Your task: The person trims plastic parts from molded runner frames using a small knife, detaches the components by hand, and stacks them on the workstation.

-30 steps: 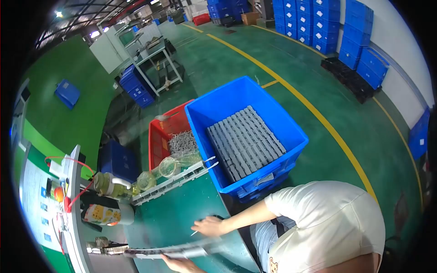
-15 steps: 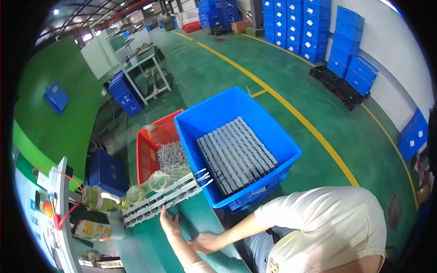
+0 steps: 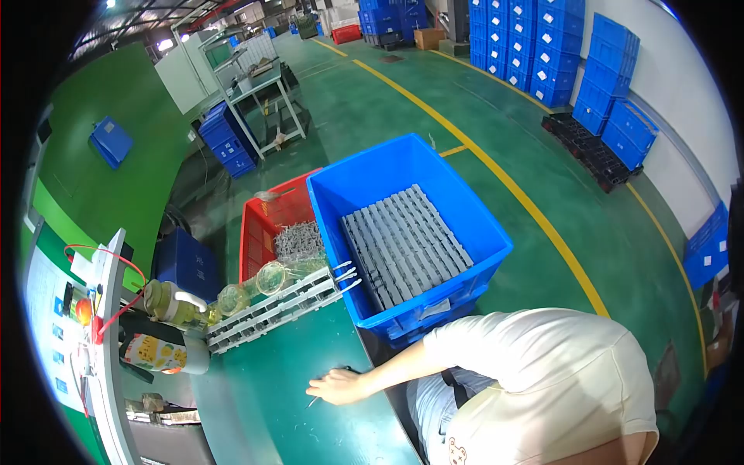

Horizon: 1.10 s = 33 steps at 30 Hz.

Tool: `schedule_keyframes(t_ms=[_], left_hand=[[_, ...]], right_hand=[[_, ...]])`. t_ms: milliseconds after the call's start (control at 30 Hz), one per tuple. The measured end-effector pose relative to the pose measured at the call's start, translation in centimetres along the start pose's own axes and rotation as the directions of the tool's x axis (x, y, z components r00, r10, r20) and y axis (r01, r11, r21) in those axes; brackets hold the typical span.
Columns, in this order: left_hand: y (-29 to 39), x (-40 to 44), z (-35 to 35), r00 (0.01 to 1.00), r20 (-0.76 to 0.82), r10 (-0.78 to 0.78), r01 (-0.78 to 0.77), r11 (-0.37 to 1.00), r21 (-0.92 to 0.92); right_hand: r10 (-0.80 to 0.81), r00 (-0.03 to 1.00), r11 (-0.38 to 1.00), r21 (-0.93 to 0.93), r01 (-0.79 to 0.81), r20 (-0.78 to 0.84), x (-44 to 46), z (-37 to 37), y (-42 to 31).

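My right hand (image 3: 337, 386) is over the green work surface (image 3: 263, 395), fingers closed around a thin object (image 3: 313, 402) whose tip sticks out; what it is cannot be made out. My left hand is outside the frame. Long grey toothed strips (image 3: 271, 311) lie side by side along the far edge of the surface, their right ends reaching the rim of a large blue crate (image 3: 487, 260). Inside that crate, several similar grey strips (image 3: 407, 244) lie in rows.
Behind the strips stand a red crate (image 3: 256, 232) of small grey pieces, clear containers (image 3: 271, 277) and a green bottle (image 3: 167, 301). A patterned bag (image 3: 155, 353) and a white frame with a red cable (image 3: 108, 310) are at the left. Blue crates (image 3: 558, 50) are stacked at the back right.
A second strip has joined the one along the far edge. My left hand, which held a strip and then was near the strips, has left the view. My right hand stays over the surface.
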<state>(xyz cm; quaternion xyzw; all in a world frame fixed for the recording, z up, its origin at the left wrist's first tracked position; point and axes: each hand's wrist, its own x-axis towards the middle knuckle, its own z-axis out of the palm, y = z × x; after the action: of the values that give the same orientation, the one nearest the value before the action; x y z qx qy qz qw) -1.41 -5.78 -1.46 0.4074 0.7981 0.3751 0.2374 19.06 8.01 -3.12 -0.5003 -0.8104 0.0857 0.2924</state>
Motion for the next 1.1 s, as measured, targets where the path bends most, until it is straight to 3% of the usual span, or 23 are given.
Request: schedule_keyframes(t_ms=[67,233,867,967,1033,1100], left_hand=[[1.3,-1.3,2.0,0.995,0.100,0.000,0.014,0.991,-0.131],[1.6,-2.3,3.4,0.981,0.194,-0.007,0.051,0.973,-0.226],[1.5,-3.8,4.1,0.963,0.265,-0.052,0.133,0.944,-0.300],[1.3,-4.0,3.9,0.963,0.265,-0.053,0.137,0.941,-0.309],[1.2,-4.0,3.8,0.963,0.264,-0.059,0.143,0.939,-0.312],[1.1,-4.0,3.7,0.963,0.261,-0.066,0.151,0.935,-0.321]], right_hand=[[-0.016,1.000,1.000,-0.021,0.016,-0.022,0.0,-0.3,0.5],[-0.021,0.999,1.000,-0.007,0.021,-0.048,-0.1,0.2,0.5],[-0.061,0.998,0.998,-0.020,0.061,-0.001,-0.3,-0.1,0.9],[-0.110,0.985,0.992,0.077,0.100,0.134,-0.2,-1.5,2.4],[-0.023,0.801,0.999,-0.020,0.044,0.598,0.3,-4.4,3.5],[-0.284,0.706,0.878,0.472,-0.080,0.649,1.5,-12.7,2.2]])
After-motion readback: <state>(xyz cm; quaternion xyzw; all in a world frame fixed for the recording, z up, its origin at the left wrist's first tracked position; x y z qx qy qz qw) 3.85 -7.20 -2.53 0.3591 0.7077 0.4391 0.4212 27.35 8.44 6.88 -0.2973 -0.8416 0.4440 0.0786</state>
